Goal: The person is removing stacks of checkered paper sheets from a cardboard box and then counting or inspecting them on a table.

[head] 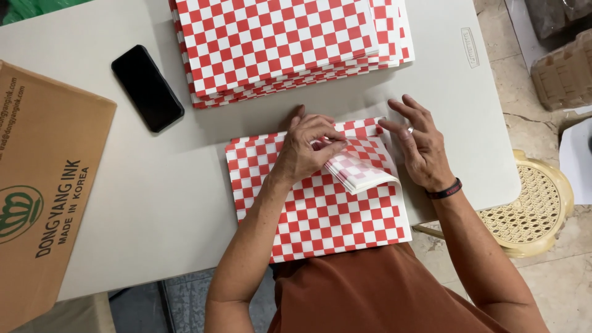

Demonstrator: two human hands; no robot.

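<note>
Head view, looking straight down at a pale grey tabletop (154, 185). A small stack of red-and-white checkered paper sheets (320, 216) lies directly in front of the person, its near edge at the tabletop's edge above the rust-coloured shirt (376, 290). The left hand (308, 148) sits on the far middle part of this stack, fingers curled narrow, pinching a few upper sheets whose corner is peeled back into a curled flap (361, 172) showing the pale underside. The right hand (419, 145) hovers just beside, at the far right corner of the stack, fingers spread wide and holding nothing; whether its fingertips touch the paper I cannot tell. A dark band (445, 190) on the right wrist, a ring on one finger. Key relation: the lifted flap lies between the two hands, its free edge pointing toward the right hand, with the left hand nearer and already on it; the fold line runs roughly diagonal, from far left to near right. Beyond the hands, well apart, a much taller pile of the same checkered sheets (283, 43), cut off by the top edge. A black phone (147, 88) lies screen-up to its left. A brown cardboard box (43, 185) is cut off at the left. A woven yellow stool (527, 209) stands off the right side. The number of pinched sheets is unreadable; the left thumb is hidden under the flap.
</note>
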